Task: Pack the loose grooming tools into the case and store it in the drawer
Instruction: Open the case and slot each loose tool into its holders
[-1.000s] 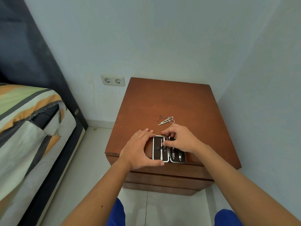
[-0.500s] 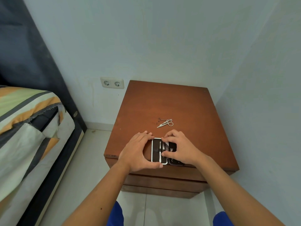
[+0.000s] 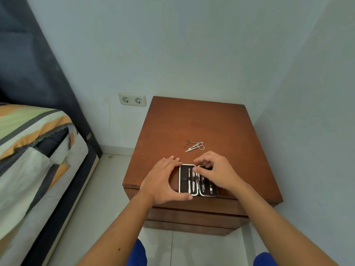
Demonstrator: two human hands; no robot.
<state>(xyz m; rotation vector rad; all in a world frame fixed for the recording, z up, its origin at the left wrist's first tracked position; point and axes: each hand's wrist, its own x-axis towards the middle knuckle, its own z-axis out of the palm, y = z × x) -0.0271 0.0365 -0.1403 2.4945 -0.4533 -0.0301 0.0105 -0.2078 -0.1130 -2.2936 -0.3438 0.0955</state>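
Case [image 3: 197,180]: lies open flat at the worktop's [image 3: 201,123] near edge, both halves up, several metal tools strapped inside.
Left hand [image 3: 163,181]: your fingers cup the case's left side, thumb along its near edge, bracing it, not clenched.
Right hand [image 3: 217,172]: your fingers [image 3: 197,169] press on tools in the middle of the case; whether they pinch one, cannot tell.
Scissors [image 3: 196,146]: loose on the worktop, just beyond the case, apart from both hands.
Drawer [image 3: 192,205]: closed, below the worktop.
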